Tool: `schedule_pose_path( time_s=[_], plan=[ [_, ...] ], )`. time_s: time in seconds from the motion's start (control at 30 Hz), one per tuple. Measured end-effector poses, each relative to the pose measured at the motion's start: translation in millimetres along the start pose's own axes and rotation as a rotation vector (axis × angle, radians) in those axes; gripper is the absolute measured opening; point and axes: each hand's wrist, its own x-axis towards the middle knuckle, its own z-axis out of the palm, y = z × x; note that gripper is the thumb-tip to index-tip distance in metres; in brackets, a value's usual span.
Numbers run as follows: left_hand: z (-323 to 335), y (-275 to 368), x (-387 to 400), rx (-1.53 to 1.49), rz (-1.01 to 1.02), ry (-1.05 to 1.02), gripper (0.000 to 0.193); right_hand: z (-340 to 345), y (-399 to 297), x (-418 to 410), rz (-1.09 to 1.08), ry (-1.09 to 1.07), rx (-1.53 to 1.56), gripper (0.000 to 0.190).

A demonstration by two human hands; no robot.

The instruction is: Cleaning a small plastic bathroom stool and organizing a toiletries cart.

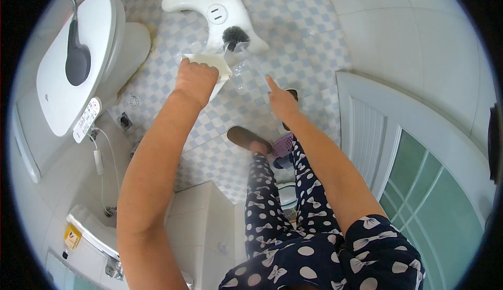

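Observation:
My left hand [197, 78] grips the rim of a cream-white open container [212, 61], tilted above the tiled floor. My right hand [282, 100] is closed around the end of a pale, see-through handle. That handle leads up to a toilet brush [235, 38] with dark grey bristles, whose head lies over the end of a white curved plastic stool [220, 11]. Wet, glossy spots show on the floor between the container and the handle. Whether the bristles touch the stool, I cannot tell.
A toilet with its white lid [74, 66] down stands at the left, a grey shower head [78, 65] on it. Beside it hangs a white remote control [87, 119]. A floor drain [133, 101] lies near its base. At the right is a white door [365, 121] with green glass panes.

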Motion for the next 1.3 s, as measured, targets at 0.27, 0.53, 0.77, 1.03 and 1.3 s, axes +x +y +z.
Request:
schedule_pose_path(
  time_s=[0.27,0.53,0.77,1.03,1.3],
  plan=[
    [27.6,-8.5,-9.2,-0.055,-0.036,-0.079,0.018,37.7,-25.0,-37.5,-0.051,-0.171,-0.052,0.058],
    [50.4,-7.9,-16.8,-0.033,-0.067,-0.103,0.016,23.6,21.1,-16.0,-0.033,0.009,-0.001,0.060],
    [36.8,-5.2,-12.2,-0.048,-0.057,-0.099,0.014,15.4,-20.1,-36.6,-0.018,-0.178,-0.041,0.058],
    [10.0,17.4,21.2,-0.039,0.014,0.000,0.012,12.9,20.5,-32.8,0.149,0.023,0.160,0.057],
    [-5.4,25.6,38.9,-0.008,0.045,-0.046,0.018,-1.9,7.5,32.6,0.156,-0.100,0.768,0.054]
  ],
)
